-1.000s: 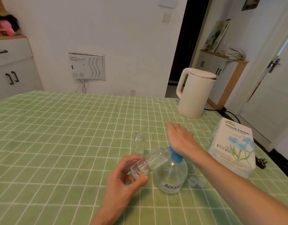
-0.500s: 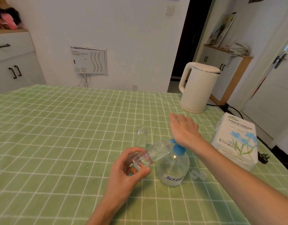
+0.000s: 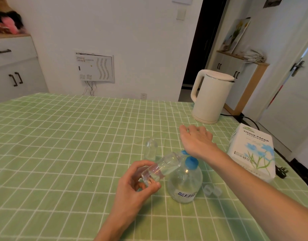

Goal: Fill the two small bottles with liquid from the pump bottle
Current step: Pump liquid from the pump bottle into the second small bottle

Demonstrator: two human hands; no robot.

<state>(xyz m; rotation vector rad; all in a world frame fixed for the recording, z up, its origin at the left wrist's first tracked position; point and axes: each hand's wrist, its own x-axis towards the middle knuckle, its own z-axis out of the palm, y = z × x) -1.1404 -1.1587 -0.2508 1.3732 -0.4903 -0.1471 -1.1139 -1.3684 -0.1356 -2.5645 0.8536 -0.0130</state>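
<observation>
- Your left hand [image 3: 132, 186] gripped the tilted small bottle [image 3: 164, 166] at its base, fingers curled round it; its long axis ran from the grip far and right, mouth at the blue nozzle [image 3: 183, 152].
- Your right hand [image 3: 196, 141], fingers straight and holding nothing, rested its heel over the pump bottle [image 3: 184, 185]'s head.
- The second small bottle [image 3: 150, 150] stood upright, just far-left of the pump bottle.
</observation>
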